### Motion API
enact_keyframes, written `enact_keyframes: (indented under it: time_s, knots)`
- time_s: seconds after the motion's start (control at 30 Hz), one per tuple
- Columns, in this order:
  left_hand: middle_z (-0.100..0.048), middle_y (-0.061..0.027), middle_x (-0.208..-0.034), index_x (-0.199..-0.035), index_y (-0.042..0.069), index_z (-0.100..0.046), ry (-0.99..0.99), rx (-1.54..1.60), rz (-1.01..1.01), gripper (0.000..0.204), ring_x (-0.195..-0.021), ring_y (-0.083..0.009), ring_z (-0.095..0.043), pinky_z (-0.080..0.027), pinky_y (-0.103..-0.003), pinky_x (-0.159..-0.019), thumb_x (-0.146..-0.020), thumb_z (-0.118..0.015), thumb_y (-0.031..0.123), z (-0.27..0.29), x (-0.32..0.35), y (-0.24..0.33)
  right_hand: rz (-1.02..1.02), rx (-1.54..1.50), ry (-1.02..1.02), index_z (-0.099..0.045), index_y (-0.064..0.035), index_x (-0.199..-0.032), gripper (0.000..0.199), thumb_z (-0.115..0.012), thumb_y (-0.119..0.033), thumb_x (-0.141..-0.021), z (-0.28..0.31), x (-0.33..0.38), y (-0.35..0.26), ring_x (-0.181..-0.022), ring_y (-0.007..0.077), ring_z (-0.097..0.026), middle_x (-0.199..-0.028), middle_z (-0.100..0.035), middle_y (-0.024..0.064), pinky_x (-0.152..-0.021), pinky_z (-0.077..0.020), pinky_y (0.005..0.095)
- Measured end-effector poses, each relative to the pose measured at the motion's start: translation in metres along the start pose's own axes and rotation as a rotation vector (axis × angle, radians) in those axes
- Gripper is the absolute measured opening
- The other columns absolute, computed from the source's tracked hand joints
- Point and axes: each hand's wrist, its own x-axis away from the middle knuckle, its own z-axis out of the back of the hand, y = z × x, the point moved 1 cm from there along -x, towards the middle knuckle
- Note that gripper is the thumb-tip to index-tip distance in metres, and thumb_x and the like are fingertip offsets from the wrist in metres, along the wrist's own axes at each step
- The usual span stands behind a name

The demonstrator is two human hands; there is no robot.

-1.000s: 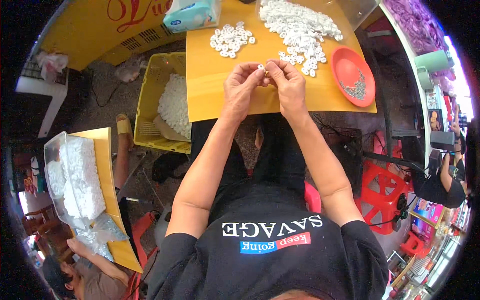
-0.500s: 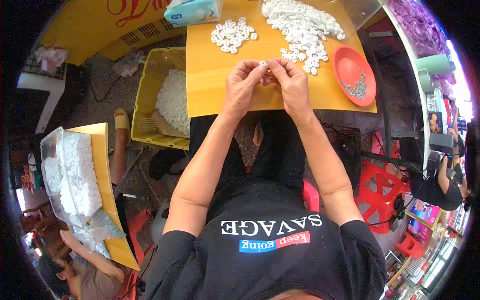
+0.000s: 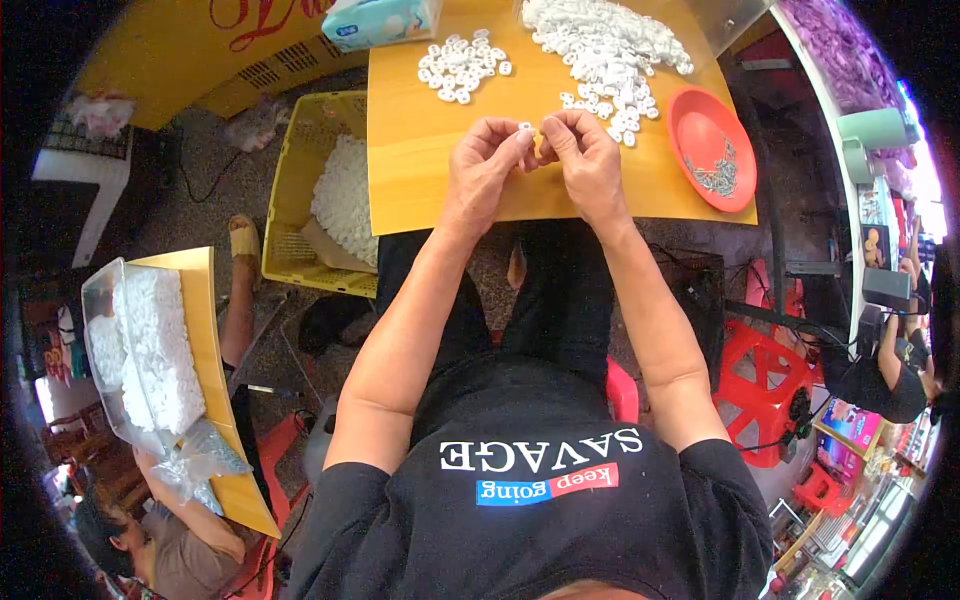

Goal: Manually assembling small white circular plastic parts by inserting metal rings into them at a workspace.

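Observation:
Over the near part of the yellow tabletop (image 3: 420,180), both my hands are raised close together. My left hand (image 3: 478,175) pinches a small white plastic piece (image 3: 525,127) between thumb and forefinger. My right hand (image 3: 592,170) is closed in a pinch just beside it; what its fingertips hold is too small to make out. Beyond my left hand lies a small pile of white oval pieces (image 3: 462,68) with holes. A bigger heap of white pieces (image 3: 605,50) spreads beyond my right hand. To the right, a red oval dish (image 3: 700,115) contains small grey metal parts (image 3: 717,175).
A tissue pack (image 3: 380,22) lies at the table's far left. Left of the table, a yellow crate (image 3: 283,200) holds white pieces. Further left, a clear bin (image 3: 100,350) of white parts stands on another table beside a seated person (image 3: 190,550). Red stools (image 3: 765,385) stand at right.
My right hand has drawn slightly away from the left, widening the gap between the fingertips. The white piece stays in my left hand. The view has shifted a little.

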Motion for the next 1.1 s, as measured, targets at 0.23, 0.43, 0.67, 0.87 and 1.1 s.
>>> enact_keyframes:
  time_s: [0.23, 0.43, 0.67, 0.87, 1.1]
  knots:
    - [-0.061, -0.0033, -0.083, -0.097, 0.000, -0.057, -0.017, 0.005, -0.009, 0.013, -0.069, -0.0093, -0.058, -0.047, -0.021, -0.063, -0.090, -0.064, 0.009, 0.0004, -0.0020, -0.0030, -0.004, -0.011, -0.057, -0.058, 0.0018, -0.093, 0.018, -0.061, -0.016, -0.094, 0.0022, -0.0007, 0.0064, -0.065, 0.0084, -0.059, -0.075, -0.060, 0.0016, -0.059, -0.0496, 0.0224]
    - [-0.061, -0.0031, -0.083, -0.096, 0.000, -0.057, -0.008, -0.010, -0.015, 0.013, -0.069, -0.0091, -0.057, -0.047, -0.022, -0.063, -0.090, -0.064, 0.009, -0.0019, -0.0018, -0.0028, 0.073, 0.123, -0.040, -0.059, 0.0022, -0.094, 0.017, -0.061, -0.015, -0.093, 0.0049, -0.0022, 0.0053, -0.065, 0.0089, -0.059, -0.075, -0.061, 0.0023, -0.058, -0.0511, 0.0232]
    - [-0.061, -0.0032, -0.082, -0.096, 0.000, -0.057, -0.005, -0.035, -0.018, 0.013, -0.069, -0.0091, -0.057, -0.047, -0.022, -0.063, -0.090, -0.064, 0.009, -0.0009, -0.0011, -0.0035, -0.027, -0.052, -0.044, -0.059, 0.0030, -0.094, 0.018, -0.061, -0.014, -0.093, 0.0023, 0.0006, 0.0020, -0.065, 0.0091, -0.060, -0.075, -0.062, 0.0036, -0.059, -0.0520, 0.0232]
    - [-0.061, -0.0033, -0.082, -0.097, 0.000, -0.057, 0.010, -0.036, -0.015, 0.012, -0.070, -0.0096, -0.058, -0.046, -0.021, -0.064, -0.091, -0.063, 0.008, -0.0023, -0.0007, -0.0007, 0.023, 0.011, -0.048, -0.059, 0.0034, -0.091, 0.017, -0.061, -0.014, -0.093, 0.0015, -0.0009, 0.0020, -0.065, 0.0097, -0.062, -0.075, -0.062, 0.0042, -0.058, -0.0522, 0.0232]
    - [-0.062, -0.0037, -0.082, -0.096, 0.000, -0.057, 0.017, -0.094, -0.023, 0.012, -0.070, -0.0095, -0.059, -0.047, -0.021, -0.064, -0.091, -0.064, 0.009, -0.0033, -0.0016, 0.0013, 0.025, 0.083, -0.077, -0.060, 0.0034, -0.088, 0.016, -0.062, -0.012, -0.092, 0.0049, -0.0056, 0.0019, -0.065, 0.0098, -0.062, -0.075, -0.063, 0.0051, -0.058, -0.0527, 0.0240]
